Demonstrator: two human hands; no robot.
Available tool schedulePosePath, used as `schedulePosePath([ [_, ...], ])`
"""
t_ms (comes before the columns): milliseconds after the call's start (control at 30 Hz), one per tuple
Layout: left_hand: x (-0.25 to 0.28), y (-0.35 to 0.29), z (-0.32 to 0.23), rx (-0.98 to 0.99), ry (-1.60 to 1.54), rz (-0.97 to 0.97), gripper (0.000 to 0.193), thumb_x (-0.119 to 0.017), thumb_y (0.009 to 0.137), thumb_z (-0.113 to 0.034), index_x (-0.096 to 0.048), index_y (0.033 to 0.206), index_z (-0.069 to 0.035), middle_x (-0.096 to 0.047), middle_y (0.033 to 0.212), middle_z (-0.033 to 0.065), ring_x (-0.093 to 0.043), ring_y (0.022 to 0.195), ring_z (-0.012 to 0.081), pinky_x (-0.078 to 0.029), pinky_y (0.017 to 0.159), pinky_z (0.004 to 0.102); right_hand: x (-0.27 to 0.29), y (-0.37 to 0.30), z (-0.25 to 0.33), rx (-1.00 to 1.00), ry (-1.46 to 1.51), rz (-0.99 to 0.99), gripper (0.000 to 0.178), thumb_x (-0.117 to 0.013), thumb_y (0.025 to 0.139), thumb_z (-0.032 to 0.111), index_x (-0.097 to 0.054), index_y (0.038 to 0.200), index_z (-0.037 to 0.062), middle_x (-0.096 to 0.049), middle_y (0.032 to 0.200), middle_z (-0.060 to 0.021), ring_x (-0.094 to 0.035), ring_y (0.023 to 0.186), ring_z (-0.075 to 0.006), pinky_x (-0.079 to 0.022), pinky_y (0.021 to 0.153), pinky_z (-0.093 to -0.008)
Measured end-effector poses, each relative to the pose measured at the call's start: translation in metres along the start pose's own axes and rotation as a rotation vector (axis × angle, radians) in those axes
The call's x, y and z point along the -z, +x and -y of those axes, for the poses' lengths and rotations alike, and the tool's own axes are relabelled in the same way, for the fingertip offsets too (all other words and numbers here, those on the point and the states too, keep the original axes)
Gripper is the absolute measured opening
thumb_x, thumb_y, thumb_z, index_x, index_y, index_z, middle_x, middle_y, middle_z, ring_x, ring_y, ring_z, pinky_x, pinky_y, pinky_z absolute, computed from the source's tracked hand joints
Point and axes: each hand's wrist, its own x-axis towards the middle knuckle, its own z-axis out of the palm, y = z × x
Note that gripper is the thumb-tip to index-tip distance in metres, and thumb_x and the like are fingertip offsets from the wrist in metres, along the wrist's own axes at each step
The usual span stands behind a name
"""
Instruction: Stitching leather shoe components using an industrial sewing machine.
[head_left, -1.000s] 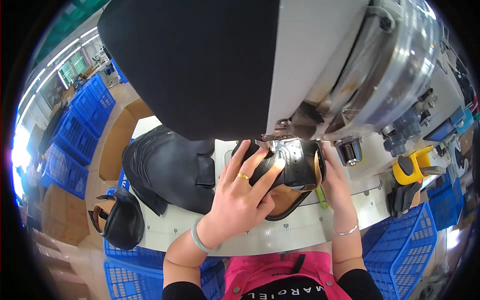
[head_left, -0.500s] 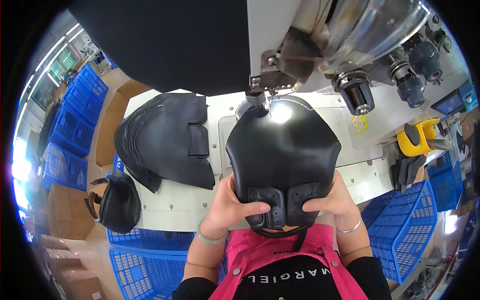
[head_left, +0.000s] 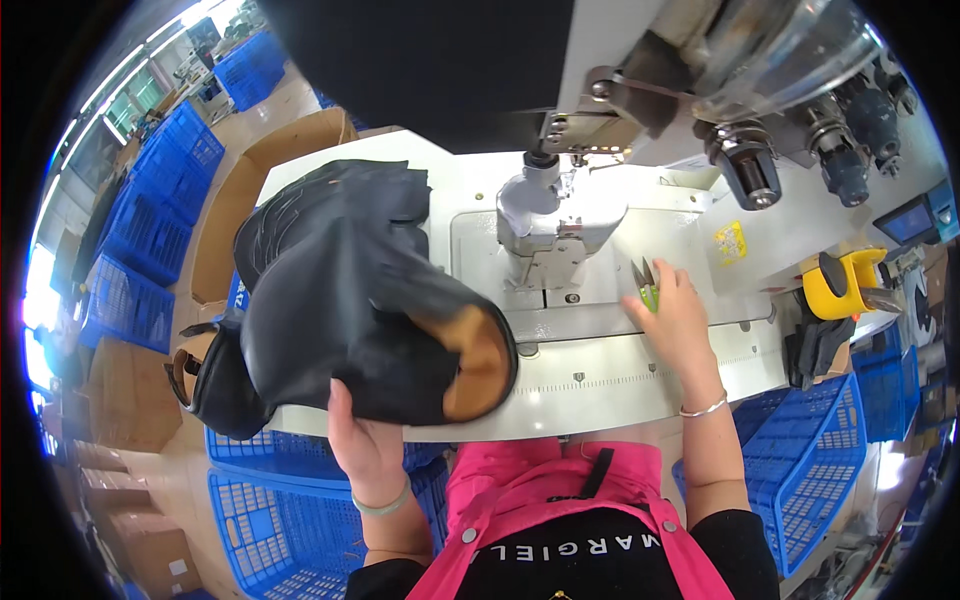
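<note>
My left hand (head_left: pixel 368 455) grips the near edge of a black leather piece (head_left: pixel 330 300), its thumb on top and the other fingers out of sight. The piece is curved and somewhat smeared by motion; its tan lining (head_left: pixel 480 365) shows at the right end. It lies partly over a stack of flat black leather panels (head_left: pixel 290 215) on the left of the white table. On the right of the machine bed, my right hand (head_left: pixel 675 320) has thumb and fingers closed around the green handles of small thread snips (head_left: pixel 648 290), whose blades point away from me.
A post-bed sewing machine (head_left: pixel 560 230) stands in the middle, its head overhanging the table. Another black leather piece (head_left: pixel 228 385) sits at the table's left edge. A yellow holder (head_left: pixel 840 285) is at the right. Blue crates (head_left: pixel 290 540) stand below, left and right.
The black leather piece has left the machine and swung left in my left hand, over the stacked panels. My right hand has let go of it and moved forward to the snips.
</note>
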Motion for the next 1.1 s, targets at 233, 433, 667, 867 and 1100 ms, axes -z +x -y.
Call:
schedulePosePath([
  [233,-0.002,-0.009,0.025,-0.045,0.199,-0.056,0.045,-0.043,0.104,-0.029,-0.043,0.138,0.000,-0.050,0.139,0.0126,-0.050,0.127,0.0287,-0.040,0.108,0.0455,0.004,0.004,-0.010,0.081,-0.039,0.140,0.019,-0.052,0.095,0.017,-0.059,0.099,-0.0002,-0.063,0.085,-0.0157,-0.064,0.079,-0.0318,-0.049,0.072,-0.0428],
  [433,-0.012,-0.013,0.044,-0.014,0.169,0.093,0.040,-0.039,0.105,-0.027,-0.042,0.139,-0.006,-0.050,0.138,0.0104,-0.050,0.127,0.0270,-0.041,0.107,0.0460,0.052,-0.018,0.043,0.032,0.727,0.155,0.025,-0.050,0.099,0.018,-0.060,0.112,-0.0016,-0.059,0.075,-0.0066,-0.053,0.064,-0.0104,-0.047,0.062,-0.0264],
  [667,-0.017,-0.016,0.054,0.053,0.193,0.096,0.042,-0.038,0.105,-0.031,-0.041,0.140,-0.008,-0.050,0.138,0.0104,-0.052,0.125,0.0282,-0.044,0.105,0.0457,0.060,-0.036,0.115,0.442,0.639,0.166,0.032,-0.078,0.076,0.016,-0.062,0.101,0.0024,-0.061,0.071,-0.0053,-0.058,0.056,-0.0139,-0.048,0.055,-0.0229],
  [867,-0.019,-0.019,0.058,0.034,0.145,0.096,0.041,-0.038,0.105,-0.032,-0.044,0.137,-0.008,-0.053,0.134,0.0099,-0.054,0.123,0.0275,-0.045,0.104,0.0457,0.061,-0.035,0.126,0.379,0.679,0.176,0.036,-0.080,0.075,0.023,-0.062,0.097,0.0019,-0.060,0.070,-0.0055,-0.058,0.055,-0.0144,-0.047,0.053,-0.0242],
  [1100,-0.014,-0.019,0.059,0.043,0.125,0.171,0.042,-0.038,0.105,-0.033,-0.043,0.137,-0.008,-0.053,0.134,0.0100,-0.054,0.122,0.0263,-0.046,0.103,0.0450,0.056,-0.041,0.124,0.474,0.348,0.110,0.031,-0.074,0.083,0.027,-0.058,0.091,0.0014,-0.058,0.067,-0.0081,-0.057,0.053,-0.0229,-0.043,0.047,-0.0295],
])
